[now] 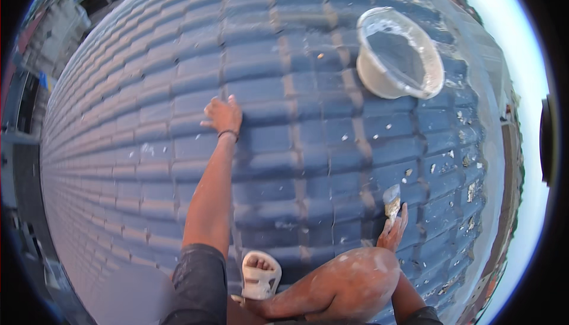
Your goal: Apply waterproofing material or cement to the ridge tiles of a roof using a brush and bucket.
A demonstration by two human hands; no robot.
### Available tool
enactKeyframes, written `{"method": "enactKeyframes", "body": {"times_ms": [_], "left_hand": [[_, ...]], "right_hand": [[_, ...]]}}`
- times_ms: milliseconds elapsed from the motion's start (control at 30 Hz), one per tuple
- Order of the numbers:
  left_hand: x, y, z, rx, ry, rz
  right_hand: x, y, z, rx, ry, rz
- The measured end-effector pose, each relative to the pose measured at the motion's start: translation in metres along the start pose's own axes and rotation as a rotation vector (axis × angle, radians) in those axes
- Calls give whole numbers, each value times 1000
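My left hand (224, 116) is stretched forward over the blue ribbed roof tiles (261, 165), its fingers spread and holding nothing. A dark band circles that wrist. Low on the right, beside my bent knee, my right hand (392, 233) grips a short paintbrush (392, 201) crusted with whitish material. Its broad end points away from me. Part of that hand is hidden behind the knee. Farther up on the right sits a white plastic tub (379, 76) with grey contents and white smears round its inner wall.
My foot in a light sandal (261, 274) rests on the tiles between my arms. White splashes and crumbs (409, 172) dot the roof's right side. A pale roof edge (489, 147) runs along the right. Buildings (59, 34) lie below, beyond the left edge.
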State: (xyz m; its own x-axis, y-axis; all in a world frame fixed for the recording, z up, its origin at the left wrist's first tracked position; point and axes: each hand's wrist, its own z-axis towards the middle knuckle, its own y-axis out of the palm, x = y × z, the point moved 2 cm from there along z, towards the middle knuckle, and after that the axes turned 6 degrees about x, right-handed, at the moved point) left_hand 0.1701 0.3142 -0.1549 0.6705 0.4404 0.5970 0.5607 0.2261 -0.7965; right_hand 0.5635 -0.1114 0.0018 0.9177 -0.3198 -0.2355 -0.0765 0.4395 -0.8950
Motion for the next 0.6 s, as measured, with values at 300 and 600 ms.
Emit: {"method": "enactKeyframes", "body": {"times_ms": [300,600], "left_hand": [[27,29,9,135,-168,294],[62,4,3,-10,-221,364]], "right_hand": [[4,4,-3,-55,120,94],[-5,2,4,-135,258,-17]]}}
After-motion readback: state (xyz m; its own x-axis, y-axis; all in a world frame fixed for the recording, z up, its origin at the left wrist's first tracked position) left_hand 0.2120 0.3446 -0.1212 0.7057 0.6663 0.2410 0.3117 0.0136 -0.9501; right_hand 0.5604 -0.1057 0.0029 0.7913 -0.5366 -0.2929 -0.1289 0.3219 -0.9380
